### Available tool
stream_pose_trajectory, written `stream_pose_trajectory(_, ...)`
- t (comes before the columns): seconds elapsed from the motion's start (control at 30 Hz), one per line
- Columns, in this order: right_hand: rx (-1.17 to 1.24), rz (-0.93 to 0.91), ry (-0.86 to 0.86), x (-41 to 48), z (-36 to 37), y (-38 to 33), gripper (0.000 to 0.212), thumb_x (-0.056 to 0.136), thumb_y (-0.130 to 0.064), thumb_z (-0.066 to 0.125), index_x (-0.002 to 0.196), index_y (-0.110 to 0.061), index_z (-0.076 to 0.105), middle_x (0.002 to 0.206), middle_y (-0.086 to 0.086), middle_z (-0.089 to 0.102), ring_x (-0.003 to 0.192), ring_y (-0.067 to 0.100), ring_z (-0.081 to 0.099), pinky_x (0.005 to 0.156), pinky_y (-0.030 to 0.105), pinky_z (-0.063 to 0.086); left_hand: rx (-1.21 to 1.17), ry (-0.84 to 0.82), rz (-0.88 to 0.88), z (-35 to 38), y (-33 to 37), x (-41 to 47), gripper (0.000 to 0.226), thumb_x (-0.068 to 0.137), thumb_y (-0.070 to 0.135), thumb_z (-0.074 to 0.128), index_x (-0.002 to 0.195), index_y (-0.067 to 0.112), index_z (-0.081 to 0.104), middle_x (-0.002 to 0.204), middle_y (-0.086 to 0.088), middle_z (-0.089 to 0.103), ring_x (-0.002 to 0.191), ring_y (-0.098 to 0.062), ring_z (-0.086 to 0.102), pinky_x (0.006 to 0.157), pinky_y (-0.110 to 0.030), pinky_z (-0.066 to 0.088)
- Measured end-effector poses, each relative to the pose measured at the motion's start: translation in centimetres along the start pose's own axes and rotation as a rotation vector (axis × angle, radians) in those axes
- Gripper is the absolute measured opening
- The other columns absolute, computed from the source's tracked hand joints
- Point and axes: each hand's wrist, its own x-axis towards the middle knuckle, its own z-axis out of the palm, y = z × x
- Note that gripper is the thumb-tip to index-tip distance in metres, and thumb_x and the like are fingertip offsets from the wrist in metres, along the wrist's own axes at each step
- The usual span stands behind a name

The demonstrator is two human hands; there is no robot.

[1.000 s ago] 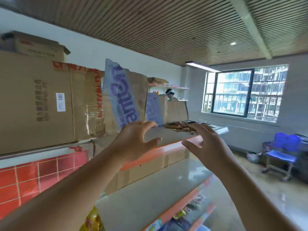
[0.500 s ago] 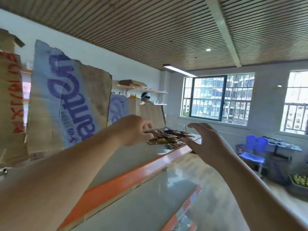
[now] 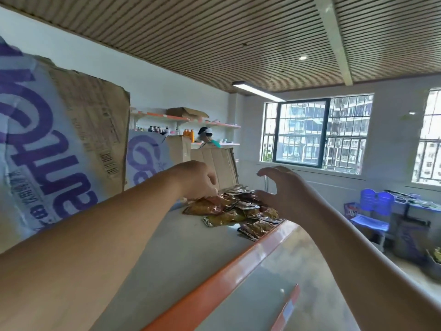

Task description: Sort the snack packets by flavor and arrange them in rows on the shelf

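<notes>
A loose heap of several brown and golden snack packets [image 3: 235, 212] lies on the white top shelf [image 3: 181, 254] near its orange front edge. My left hand [image 3: 196, 179] reaches down onto the near left side of the heap, fingers curled onto a golden packet [image 3: 202, 207]; whether it pinches it is hidden. My right hand [image 3: 284, 189] hovers over the right side of the heap, fingers spread and bent like a claw, holding nothing.
Flattened cardboard with purple print [image 3: 59, 149] leans along the back of the shelf, more cardboard [image 3: 214, 161] behind the heap. A lower shelf [image 3: 274, 295] juts out below. A person [image 3: 206, 137] stands at far wall shelves. Blue chair [image 3: 372, 211] at right.
My view moved right along the shelf, closer to the packets. Both hands came forward to the heap; the left dropped onto its near side, the right spread above it.
</notes>
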Motion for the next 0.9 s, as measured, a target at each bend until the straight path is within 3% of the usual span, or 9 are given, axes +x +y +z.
stream_pose_trajectory(0.1,0.006,-0.027,-0.031,1.8,1.4,0.8,0.048,0.088,-0.047,0.071,0.132,-0.033,0.059,0.126,-0.006,0.061,0.105,0.016,0.059,0.085,0.03,0.046,0.012,-0.014,-0.034,0.7,-0.1,1.5,0.032,0.094,0.04,0.068,0.124,0.029,0.068,0.118,0.006,0.064,0.104,-0.015,0.061,0.092,-0.033,0.053)
stream_pose_trajectory(0.23,0.056,-0.063,-0.077,5.0,3.7,2.4,0.047,0.089,-0.044,0.073,0.133,-0.033,0.059,0.132,-0.006,0.059,0.103,0.014,0.059,0.086,0.027,0.05,0.002,-0.04,-0.095,2.0,-0.5,3.8,0.026,0.093,0.04,0.07,0.116,0.03,0.071,0.11,0.011,0.064,0.094,-0.007,0.06,0.08,-0.028,0.052)
stream_pose_trajectory(0.43,0.092,-0.149,-0.172,10.6,7.8,4.6,0.041,0.089,-0.05,0.069,0.127,-0.041,0.057,0.127,-0.007,0.057,0.103,0.013,0.053,0.082,0.029,0.048,0.084,-0.147,-0.26,4.5,-0.6,7.5,0.029,0.094,0.04,0.069,0.122,0.033,0.07,0.119,0.008,0.068,0.099,-0.011,0.061,0.077,-0.028,0.049)
stream_pose_trajectory(0.53,0.086,-0.238,-0.302,13.5,10.0,5.9,0.037,0.091,-0.048,0.068,0.125,-0.039,0.057,0.128,-0.009,0.056,0.103,0.012,0.053,0.073,0.023,0.044,0.148,-0.236,-0.345,6.4,-0.5,9.2,0.039,0.098,0.026,0.061,0.136,0.03,0.065,0.135,0.005,0.063,0.108,-0.016,0.058,0.076,-0.023,0.044)
stream_pose_trajectory(0.6,0.087,-0.308,-0.399,15.2,11.5,6.6,0.035,0.093,-0.045,0.067,0.126,-0.036,0.059,0.128,-0.006,0.057,0.098,0.011,0.053,0.065,0.019,0.038,0.193,-0.302,-0.402,7.6,-0.5,10.3,0.047,0.101,0.015,0.053,0.146,0.026,0.058,0.147,0.0,0.057,0.123,-0.021,0.057,0.09,-0.024,0.042)
stream_pose_trajectory(0.67,0.08,-0.392,-0.491,16.7,12.9,7.0,0.033,0.096,-0.041,0.062,0.129,-0.035,0.061,0.13,-0.004,0.057,0.098,0.012,0.054,0.069,0.022,0.042,0.216,-0.366,-0.456,8.6,-0.5,10.8,0.055,0.101,0.012,0.048,0.152,0.031,0.051,0.151,-0.003,0.053,0.126,-0.024,0.057,0.095,-0.028,0.045)
stream_pose_trajectory(0.7,0.075,-0.43,-0.542,17.4,13.5,7.0,0.032,0.098,-0.038,0.059,0.13,-0.036,0.061,0.131,-0.003,0.057,0.1,0.014,0.055,0.075,0.026,0.046,0.22,-0.409,-0.481,9.0,-0.4,10.9,0.06,0.099,0.011,0.046,0.154,0.035,0.047,0.152,-0.003,0.052,0.124,-0.024,0.057,0.089,-0.029,0.047)
stream_pose_trajectory(0.8,0.063,-0.519,-0.731,19.0,15.1,6.2,0.04,0.099,-0.023,0.054,0.136,-0.039,0.059,0.137,-0.003,0.056,0.109,0.017,0.057,0.081,0.028,0.048,0.206,-0.481,-0.541,9.5,0.0,10.6,0.067,0.096,0.014,0.047,0.157,0.042,0.038,0.156,0.0,0.046,0.129,-0.022,0.053,0.094,-0.031,0.047)
stream_pose_trajectory(0.9,0.059,-0.594,-0.821,19.4,16.5,5.6,0.041,0.1,-0.023,0.055,0.139,-0.038,0.057,0.142,-0.005,0.054,0.115,0.017,0.056,0.078,0.024,0.045,0.229,-0.475,-0.612,9.2,0.1,10.1,0.064,0.092,0.028,0.063,0.152,0.042,0.045,0.147,0.004,0.053,0.122,-0.019,0.056,0.097,-0.032,0.05)
